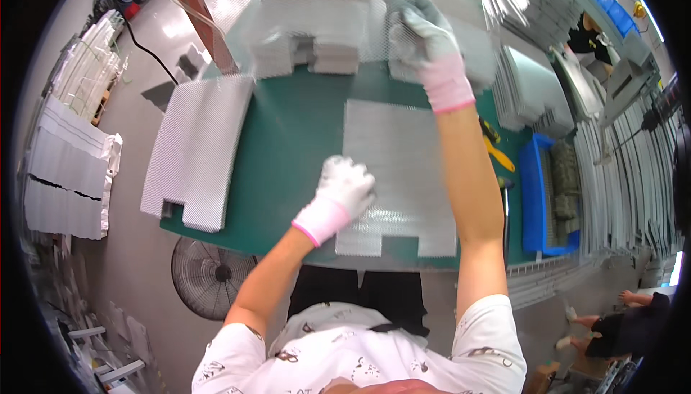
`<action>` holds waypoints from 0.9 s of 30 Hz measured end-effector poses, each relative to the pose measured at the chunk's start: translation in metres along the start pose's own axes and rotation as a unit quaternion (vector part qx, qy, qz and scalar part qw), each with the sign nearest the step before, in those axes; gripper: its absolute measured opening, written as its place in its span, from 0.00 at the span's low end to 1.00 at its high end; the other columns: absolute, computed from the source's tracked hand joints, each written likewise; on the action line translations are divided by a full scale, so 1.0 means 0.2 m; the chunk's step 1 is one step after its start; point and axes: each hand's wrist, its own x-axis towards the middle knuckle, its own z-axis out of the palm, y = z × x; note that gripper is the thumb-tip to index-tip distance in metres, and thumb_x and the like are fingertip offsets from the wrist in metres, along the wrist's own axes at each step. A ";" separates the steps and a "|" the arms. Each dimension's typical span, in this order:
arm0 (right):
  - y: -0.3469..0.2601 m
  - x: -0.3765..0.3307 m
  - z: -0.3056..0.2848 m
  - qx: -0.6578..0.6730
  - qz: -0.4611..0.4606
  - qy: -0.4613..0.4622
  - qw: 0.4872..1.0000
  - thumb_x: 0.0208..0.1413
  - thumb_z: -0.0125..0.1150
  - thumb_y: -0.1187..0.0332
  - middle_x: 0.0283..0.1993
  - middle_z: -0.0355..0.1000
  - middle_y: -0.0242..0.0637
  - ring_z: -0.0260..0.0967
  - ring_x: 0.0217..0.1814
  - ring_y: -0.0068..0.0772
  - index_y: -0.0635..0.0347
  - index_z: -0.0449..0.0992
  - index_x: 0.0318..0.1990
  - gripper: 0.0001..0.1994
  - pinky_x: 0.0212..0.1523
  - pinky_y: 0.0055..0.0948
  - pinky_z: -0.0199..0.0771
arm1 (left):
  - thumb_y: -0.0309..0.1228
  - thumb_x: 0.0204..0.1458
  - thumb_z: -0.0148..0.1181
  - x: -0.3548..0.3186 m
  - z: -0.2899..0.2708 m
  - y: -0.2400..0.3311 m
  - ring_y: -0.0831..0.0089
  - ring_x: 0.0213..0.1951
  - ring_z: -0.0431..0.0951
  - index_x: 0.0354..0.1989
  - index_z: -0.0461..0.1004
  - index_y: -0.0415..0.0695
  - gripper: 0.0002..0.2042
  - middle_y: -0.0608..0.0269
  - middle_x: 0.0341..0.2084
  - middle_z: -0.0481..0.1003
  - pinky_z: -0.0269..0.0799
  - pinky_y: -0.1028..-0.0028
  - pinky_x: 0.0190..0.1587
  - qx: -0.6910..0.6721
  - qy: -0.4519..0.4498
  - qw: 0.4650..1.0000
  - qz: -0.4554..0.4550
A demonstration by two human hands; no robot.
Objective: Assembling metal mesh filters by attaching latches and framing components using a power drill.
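Sheet on the bench: a flat, silvery, fine-mesh panel (396, 171) with a notch in its near edge lies at the centre of the green-topped work table (288, 142); the clock is read from it.
Left hand: the white-gloved left hand (345, 186) with a pink cuff is drawn narrow, fingers curled, over the panel's edge at 9 o'clock; whether it grips anything, I cannot tell.
Right hand: the greyish-white-gloved right hand (425, 30), pink-cuffed too, reaches out to 12 o'clock among the far stacks, fingers bent; motion blur hides whether they hold mesh.
In the way: the bare right forearm (471, 178) crosses above the panel's 3 o'clock edge and covers part of it.
Far stacks: a notched pile of silvery mesh sheets (273, 55) sits at 11 o'clock; a second grey mesh pile (471, 55) lies at 1 o'clock, partly behind the right hand.
Side stacks: a pale mesh stack (201, 149) with a notched near end rests at 9 o'clock; a thick grey stack (536, 88) stands at 2 o'clock.
Tools and bin: a yellow-handled tool (500, 156) lies near 3 o'clock, with a blue plastic bin (533, 192) of dark greenish-grey pieces (565, 185) beyond.
Around the table: a rusty-red post (194, 5) rises at 10 o'clock, a black round fan (198, 279) stands at 8, and another person in dark clothes (619, 333) is at 4.
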 end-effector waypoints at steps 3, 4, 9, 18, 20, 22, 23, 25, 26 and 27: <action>-0.13 -0.38 -0.08 0.032 0.008 0.009 0.999 0.60 0.51 0.77 0.56 0.69 0.45 0.71 0.47 0.28 0.61 0.65 0.55 0.15 0.43 0.28 0.76 | 0.37 0.41 0.61 0.00 0.00 -0.03 0.61 0.34 0.73 0.23 0.73 0.47 0.08 0.62 0.25 0.71 0.64 0.61 0.43 0.008 0.040 0.999 0.014; -0.18 -0.50 -0.13 0.036 0.007 0.017 0.999 0.60 0.50 0.77 0.57 0.68 0.46 0.71 0.47 0.29 0.62 0.64 0.55 0.16 0.44 0.28 0.76 | 0.35 0.41 0.61 0.00 -0.01 -0.02 0.61 0.33 0.73 0.23 0.73 0.46 0.07 0.61 0.24 0.72 0.63 0.62 0.41 -0.009 0.056 0.998 0.016; -0.36 -1.02 -0.18 -0.001 0.015 0.112 0.994 0.60 0.49 0.78 0.52 0.71 0.45 0.72 0.45 0.23 0.64 0.63 0.54 0.14 0.42 0.18 0.78 | 0.22 0.48 0.60 -0.12 -0.15 -0.03 0.66 0.37 0.78 0.40 0.78 0.40 0.10 0.59 0.34 0.78 0.73 0.71 0.42 -0.131 0.233 0.963 -0.033; -0.29 -1.48 -0.22 -0.332 0.134 0.272 0.893 0.55 0.60 0.74 0.40 0.70 0.36 0.68 0.38 0.16 0.70 0.65 0.54 0.20 0.38 0.15 0.71 | 0.26 0.50 0.63 -0.16 -0.25 0.25 0.90 0.23 0.66 0.49 0.72 0.32 0.18 0.70 0.25 0.74 0.63 0.86 0.25 -0.484 0.145 0.797 -0.331; -0.25 -1.53 -0.22 -0.438 0.173 0.274 0.839 0.53 0.63 0.72 0.39 0.71 0.36 0.68 0.36 0.17 0.71 0.67 0.52 0.21 0.37 0.16 0.71 | 0.28 0.51 0.62 -0.19 -0.18 0.23 0.89 0.23 0.67 0.52 0.71 0.33 0.20 0.69 0.26 0.74 0.64 0.85 0.26 -0.431 0.091 0.826 -0.352; -0.20 -1.58 -0.26 -0.448 0.191 0.264 0.832 0.52 0.64 0.70 0.39 0.71 0.35 0.67 0.34 0.16 0.71 0.68 0.52 0.22 0.35 0.16 0.71 | 0.29 0.50 0.63 -0.22 -0.13 0.20 0.87 0.25 0.69 0.54 0.69 0.33 0.23 0.68 0.28 0.75 0.67 0.84 0.28 -0.417 0.067 0.832 -0.361; -0.18 -1.58 -0.26 -0.447 0.193 0.265 0.833 0.52 0.64 0.70 0.39 0.71 0.35 0.67 0.34 0.16 0.71 0.68 0.52 0.22 0.35 0.16 0.71 | 0.29 0.50 0.63 -0.22 -0.12 0.20 0.85 0.27 0.70 0.55 0.69 0.33 0.23 0.66 0.29 0.76 0.68 0.83 0.30 -0.409 0.059 0.833 -0.368; -0.16 -1.59 -0.26 -0.444 0.209 0.273 0.827 0.51 0.64 0.71 0.38 0.72 0.35 0.66 0.33 0.15 0.71 0.69 0.51 0.21 0.34 0.15 0.70 | 0.30 0.50 0.63 -0.22 -0.11 0.19 0.84 0.28 0.72 0.55 0.68 0.33 0.24 0.64 0.30 0.77 0.70 0.82 0.32 -0.400 0.050 0.834 -0.377; -0.16 -1.59 -0.26 -0.442 0.210 0.273 0.828 0.51 0.64 0.71 0.38 0.72 0.35 0.66 0.33 0.15 0.71 0.69 0.51 0.21 0.34 0.15 0.70 | 0.30 0.50 0.63 -0.22 -0.11 0.18 0.83 0.29 0.73 0.55 0.68 0.33 0.24 0.62 0.32 0.77 0.71 0.81 0.34 -0.382 0.037 0.847 -0.369; -0.15 -1.60 -0.27 -0.440 0.212 0.275 0.828 0.52 0.63 0.71 0.38 0.72 0.35 0.66 0.32 0.15 0.71 0.69 0.51 0.20 0.33 0.15 0.70 | 0.31 0.50 0.63 -0.22 -0.10 0.18 0.82 0.30 0.74 0.55 0.68 0.33 0.24 0.60 0.33 0.78 0.71 0.80 0.36 -0.363 0.025 0.859 -0.361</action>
